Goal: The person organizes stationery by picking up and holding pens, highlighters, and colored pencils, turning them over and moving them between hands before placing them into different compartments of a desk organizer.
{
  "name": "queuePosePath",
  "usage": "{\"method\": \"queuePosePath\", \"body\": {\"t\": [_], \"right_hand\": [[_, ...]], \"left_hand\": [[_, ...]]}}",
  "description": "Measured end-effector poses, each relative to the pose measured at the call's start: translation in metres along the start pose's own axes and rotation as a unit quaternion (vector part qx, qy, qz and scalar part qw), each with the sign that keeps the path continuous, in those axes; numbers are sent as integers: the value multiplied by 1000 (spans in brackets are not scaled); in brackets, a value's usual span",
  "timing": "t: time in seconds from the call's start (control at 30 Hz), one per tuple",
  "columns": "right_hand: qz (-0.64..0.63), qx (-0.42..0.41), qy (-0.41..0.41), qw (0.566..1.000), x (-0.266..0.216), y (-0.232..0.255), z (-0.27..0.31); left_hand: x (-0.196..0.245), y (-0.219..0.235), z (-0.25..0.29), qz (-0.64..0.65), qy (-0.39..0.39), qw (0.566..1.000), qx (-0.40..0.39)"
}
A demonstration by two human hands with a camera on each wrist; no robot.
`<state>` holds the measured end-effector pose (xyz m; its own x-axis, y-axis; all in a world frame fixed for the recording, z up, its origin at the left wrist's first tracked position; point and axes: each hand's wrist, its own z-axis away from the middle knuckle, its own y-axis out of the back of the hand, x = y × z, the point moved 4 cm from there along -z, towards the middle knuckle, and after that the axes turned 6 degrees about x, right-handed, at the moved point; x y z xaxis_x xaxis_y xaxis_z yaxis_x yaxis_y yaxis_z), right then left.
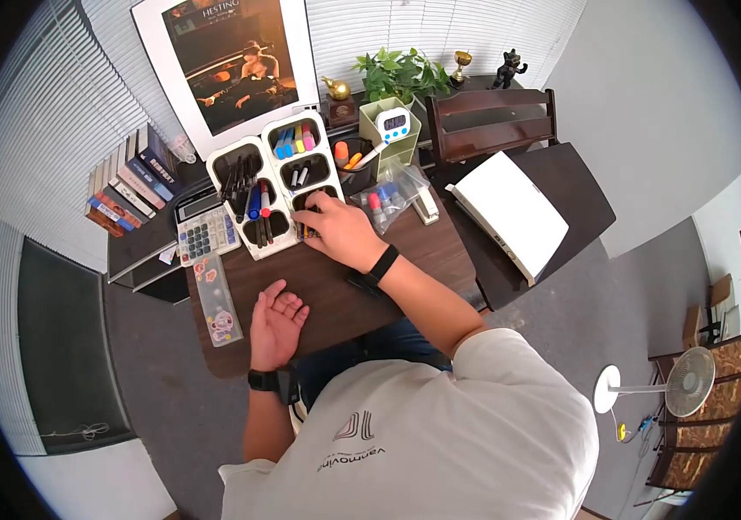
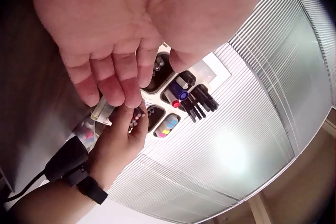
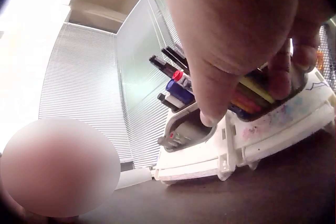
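My right hand (image 1: 349,230) reaches over the front right compartment of a white pen organizer (image 3: 283,142). In the right wrist view its fingers dip among coloured pencils (image 3: 252,91), and the thumb stands apart, over the rim of the neighbouring compartment. The palm covers part of the pencils. My left hand (image 1: 277,334) is held palm up by the table's near edge, fingers loosely bent around nothing. Black pens (image 1: 239,180), blue and red markers (image 1: 255,201) and highlighters (image 1: 294,140) stand in other compartments.
Left of the organizer lie a calculator (image 1: 207,234) and a stickered pencil case (image 1: 218,303). To its right are a clear bag (image 1: 392,198), a stapler (image 1: 426,206), a black mesh cup (image 1: 355,180) and a green holder with a white timer (image 1: 394,124). A framed poster (image 1: 232,65) stands behind.
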<state>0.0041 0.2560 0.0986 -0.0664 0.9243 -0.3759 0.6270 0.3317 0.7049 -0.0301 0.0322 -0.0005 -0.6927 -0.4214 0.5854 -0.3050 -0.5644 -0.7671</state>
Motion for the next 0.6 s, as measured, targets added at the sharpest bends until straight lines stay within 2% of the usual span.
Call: {"method": "queuePosePath", "body": {"t": [0.13, 0.23, 0.3, 0.33, 0.37, 0.47, 0.5, 0.53, 0.57, 0.6], "right_hand": [[0, -2, 22, 1000, 4, -3, 2], [-27, 44, 22, 998, 4, 11, 15], [-71, 147, -10, 987, -8, 35, 35], [-90, 180, -9, 979, -18, 46, 48], [-116, 180, -28, 976, -23, 47, 67], [-152, 146, -5, 978, -49, 51, 114], [-169, 104, -4, 980, -56, 46, 126], [-186, 63, 0, 981, -59, 42, 134], [-186, 55, 0, 981, -61, 48, 137], [-167, 49, -11, 985, -61, 56, 138]], "left_hand": [[-2, 4, -2, 4, 2, 1000, 1], [-4, 1, -3, -43, 9, 999, -3], [-10, -30, 3, -106, 109, 988, -7], [-14, -44, 4, -105, 114, 988, -4], [-21, -61, 5, -84, 133, 987, -17], [-47, -90, -9, -10, 162, 987, -21], [-54, -94, -13, 35, 163, 986, -17], [-62, -91, -19, 49, 151, 987, 21], [-67, -88, -21, 56, 151, 987, 25], [-63, -85, -25, 25, 75, 997, 11]]}}
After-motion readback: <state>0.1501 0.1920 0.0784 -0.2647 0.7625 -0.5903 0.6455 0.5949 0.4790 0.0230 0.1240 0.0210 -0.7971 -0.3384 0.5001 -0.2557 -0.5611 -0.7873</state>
